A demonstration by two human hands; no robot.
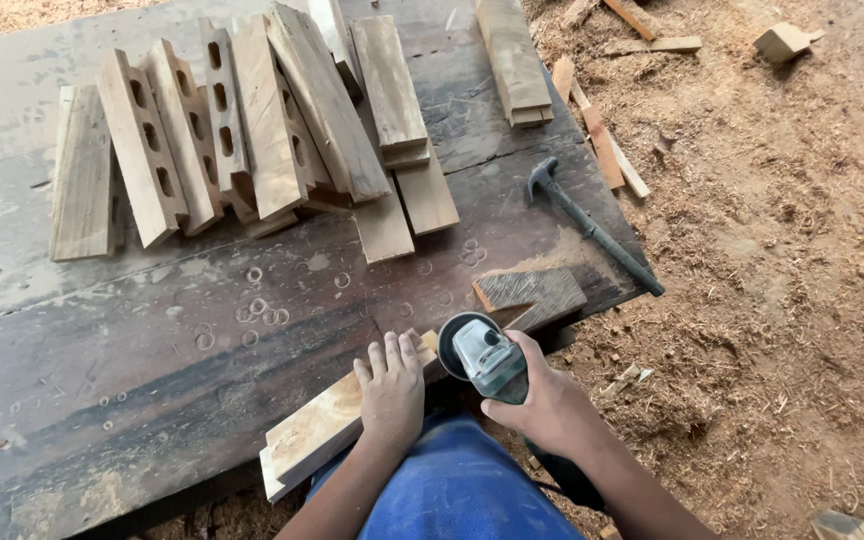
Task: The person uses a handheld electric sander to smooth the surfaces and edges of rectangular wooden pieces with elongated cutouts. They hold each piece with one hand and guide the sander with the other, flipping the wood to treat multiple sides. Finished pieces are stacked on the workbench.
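Note:
My left hand (392,385) lies flat, fingers spread, on a pale wooden board (307,435) that rests at the near edge of a dark workbench (102,370). In my right hand (542,400) is a grey-green angle grinder (482,358). Its round disc sits at the far end of the board, just right of my left fingers. The board's near end sticks out past the bench edge above my blue-clad leg (457,490).
A pile of wooden boards (242,130), some with rows of slots, covers the back of the bench. A black hammer (592,228) lies at the bench's right edge, with a dark wedge-shaped offcut (532,295) near it. Sawdust and wood scraps (782,300) cover the ground to the right.

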